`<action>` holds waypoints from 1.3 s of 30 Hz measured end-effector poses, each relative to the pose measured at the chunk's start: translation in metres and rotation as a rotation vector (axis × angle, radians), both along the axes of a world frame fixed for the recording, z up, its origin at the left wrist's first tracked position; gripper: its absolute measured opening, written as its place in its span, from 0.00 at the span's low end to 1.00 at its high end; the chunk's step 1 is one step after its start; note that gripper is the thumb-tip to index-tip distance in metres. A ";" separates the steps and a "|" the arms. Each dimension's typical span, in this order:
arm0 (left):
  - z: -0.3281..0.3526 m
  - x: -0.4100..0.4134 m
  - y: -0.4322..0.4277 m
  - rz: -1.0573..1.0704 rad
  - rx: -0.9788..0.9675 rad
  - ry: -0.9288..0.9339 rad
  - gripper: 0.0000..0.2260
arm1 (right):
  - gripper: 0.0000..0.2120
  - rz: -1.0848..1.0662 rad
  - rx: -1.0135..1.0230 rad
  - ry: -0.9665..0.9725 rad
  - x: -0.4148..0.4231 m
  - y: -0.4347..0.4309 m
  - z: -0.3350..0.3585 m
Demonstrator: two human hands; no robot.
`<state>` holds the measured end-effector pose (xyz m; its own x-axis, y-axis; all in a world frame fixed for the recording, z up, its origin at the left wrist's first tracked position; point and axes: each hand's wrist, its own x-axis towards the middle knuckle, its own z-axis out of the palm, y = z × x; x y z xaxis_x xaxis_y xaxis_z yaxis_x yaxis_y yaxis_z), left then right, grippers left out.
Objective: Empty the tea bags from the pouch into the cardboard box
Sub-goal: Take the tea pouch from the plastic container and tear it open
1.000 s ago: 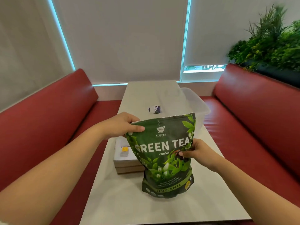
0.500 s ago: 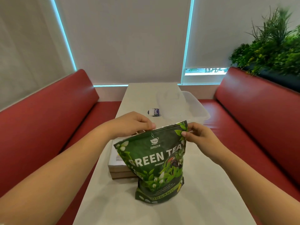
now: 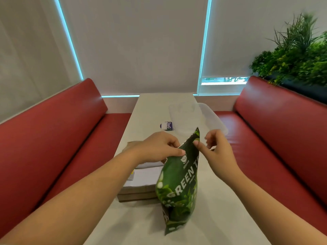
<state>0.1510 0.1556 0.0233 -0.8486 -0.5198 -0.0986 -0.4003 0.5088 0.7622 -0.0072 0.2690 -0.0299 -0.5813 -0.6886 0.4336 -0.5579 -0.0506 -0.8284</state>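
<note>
A green "GREEN TEA" pouch (image 3: 178, 190) stands on the white table (image 3: 221, 218), turned so I see it almost edge-on. My left hand (image 3: 157, 147) pinches the pouch's top edge on its left side. My right hand (image 3: 217, 149) is at the top edge from the right, thumb touching the pouch, fingers curled. A flat cardboard box (image 3: 138, 186) with a white top lies on the table to the left of the pouch, partly under my left forearm. No tea bags are visible.
A clear plastic container (image 3: 208, 119) sits further back on the table's right side, with a small purple-and-white label (image 3: 167, 125) beside it. Red benches (image 3: 53, 138) flank the table. A plant (image 3: 297, 59) stands at the back right.
The pouch has rotated from facing me to nearly edge-on. Both hands have come together at its top edge.
</note>
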 end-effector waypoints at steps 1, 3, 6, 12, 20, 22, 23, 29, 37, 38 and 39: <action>-0.001 -0.002 0.002 0.000 0.089 -0.011 0.10 | 0.10 0.069 0.028 -0.008 0.006 0.002 0.000; 0.000 -0.005 0.005 -0.027 0.273 -0.032 0.12 | 0.11 0.183 0.094 -0.039 0.016 0.007 0.001; -0.001 -0.006 0.004 -0.047 0.429 -0.004 0.13 | 0.11 0.242 0.159 -0.124 0.024 0.009 0.004; -0.008 -0.004 0.000 -0.070 0.549 0.004 0.11 | 0.11 0.331 0.207 -0.327 0.029 0.011 0.013; -0.020 -0.003 0.002 -0.029 0.591 0.101 0.05 | 0.08 0.412 0.253 -0.389 0.038 0.015 0.016; -0.020 -0.004 0.005 -0.013 0.563 0.112 0.03 | 0.08 0.418 0.252 -0.390 0.040 0.016 0.016; -0.020 -0.004 0.006 -0.007 0.552 0.113 0.04 | 0.07 0.418 0.252 -0.395 0.040 0.016 0.016; -0.023 -0.005 0.012 0.023 0.531 0.148 0.05 | 0.08 0.423 0.280 -0.416 0.042 0.018 0.018; -0.029 -0.013 0.025 0.056 0.451 0.207 0.09 | 0.12 0.252 0.373 -0.063 0.048 0.019 0.024; -0.029 -0.013 0.025 0.036 0.418 0.202 0.11 | 0.11 0.250 0.379 -0.057 0.047 0.020 0.024; -0.029 -0.014 0.026 0.013 0.397 0.207 0.11 | 0.11 0.244 0.388 -0.047 0.045 0.021 0.024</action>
